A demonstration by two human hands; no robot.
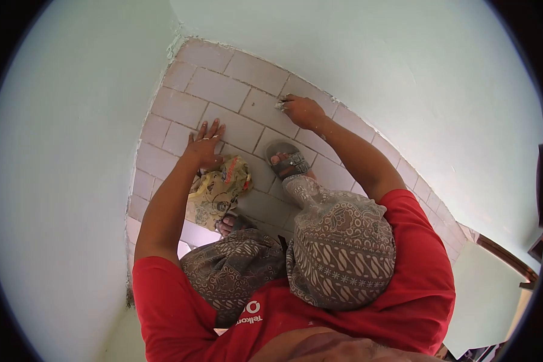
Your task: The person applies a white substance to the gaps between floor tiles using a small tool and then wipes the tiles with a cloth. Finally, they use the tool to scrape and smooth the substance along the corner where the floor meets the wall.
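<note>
My left hand [206, 145] rests on the pink floor tiles [218, 90] with its fingers spread. Just below it lies a crumpled yellowish plastic bag [222, 187] with red print, close to my sandalled foot. Farther up and to the right, my right hand [304, 111] is closed, its fingertips pinching a small whitish wad [280, 104] against the tiles by a grout line. Whitish residue marks the fingers of both hands. What exactly the wad is cannot be made out.
Pale green walls [72, 151] meet the tiles on both sides, with rough white edges. My sandal [286, 158] stands between the hands. My knees, in patterned cloth [344, 253], are bent close below. Dark and brown furniture edges show at the far right.
</note>
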